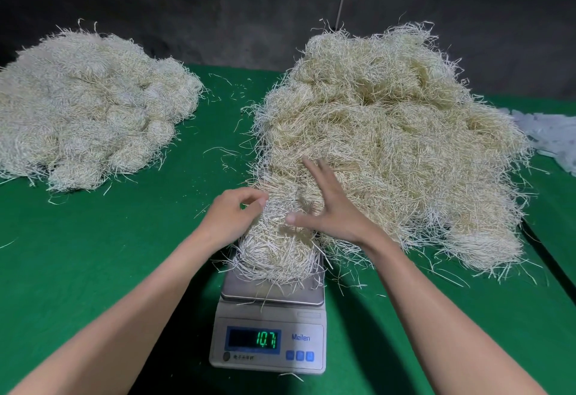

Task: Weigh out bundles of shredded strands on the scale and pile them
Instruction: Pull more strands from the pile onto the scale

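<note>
A white digital scale (269, 338) stands at the near centre of the green table; its display reads 10.7. A bundle of pale shredded strands (277, 248) lies on the scale's metal pan. My left hand (232, 217) sits at the bundle's left end with fingers curled, pinching strands there. My right hand (330, 207) hovers over the bundle's far end, fingers spread and straight. A big loose heap of strands (389, 145) rises just behind and right of the scale. A pile of rounded bundles (87, 110) lies at the far left.
The green table cover (93, 254) runs to a dark wall at the back. Stray strands are scattered between the two heaps. Some pale translucent scraps (548, 135) lie at the right edge. A thin cord hangs down behind the big heap.
</note>
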{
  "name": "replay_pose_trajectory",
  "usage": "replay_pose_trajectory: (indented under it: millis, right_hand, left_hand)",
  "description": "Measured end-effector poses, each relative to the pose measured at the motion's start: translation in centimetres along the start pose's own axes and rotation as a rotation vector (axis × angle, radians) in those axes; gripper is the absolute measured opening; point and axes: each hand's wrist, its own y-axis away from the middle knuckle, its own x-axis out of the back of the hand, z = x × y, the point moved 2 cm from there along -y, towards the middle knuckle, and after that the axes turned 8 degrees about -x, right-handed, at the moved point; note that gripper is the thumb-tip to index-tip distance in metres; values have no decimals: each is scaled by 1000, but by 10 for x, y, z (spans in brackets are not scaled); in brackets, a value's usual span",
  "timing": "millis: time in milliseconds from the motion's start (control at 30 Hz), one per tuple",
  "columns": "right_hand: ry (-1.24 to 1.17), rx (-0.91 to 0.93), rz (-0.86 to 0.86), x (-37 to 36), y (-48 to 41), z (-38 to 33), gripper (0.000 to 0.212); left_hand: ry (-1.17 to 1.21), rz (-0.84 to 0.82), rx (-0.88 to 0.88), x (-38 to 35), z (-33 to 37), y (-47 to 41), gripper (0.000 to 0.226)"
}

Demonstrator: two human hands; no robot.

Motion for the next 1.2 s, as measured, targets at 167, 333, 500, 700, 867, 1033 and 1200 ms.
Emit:
replay_pose_trajectory:
  millis: [167, 333, 500, 700, 867, 1033, 1200]
  right_hand:
    - [298, -207, -300, -49, -28, 17, 125]
    - [350, -238, -248, -86, -17, 40, 106]
    - [199, -124, -34, -88, -4, 36, 62]
    - [-120, -43, 82, -49, -13, 0, 68]
    - [79, 145, 185, -12, -18, -33, 65]
    - [-531, 106, 319, 0, 4, -15, 91]
    - [-545, 94, 447, -1, 6, -20, 69]
  left_hand:
    - [-26, -145, 28, -24, -13, 5, 20]
    - [-56, 112, 116, -35, -46, 14, 35]
    - [24, 41, 507, -41, -88, 30, 81]
    - [748, -39, 355, -38, -38, 14, 65]
    - [987, 200, 460, -35, 33, -40, 66]
    - [1093, 474, 542, -38, 38, -70, 47]
    - [917, 379, 275, -83, 69, -39, 33]
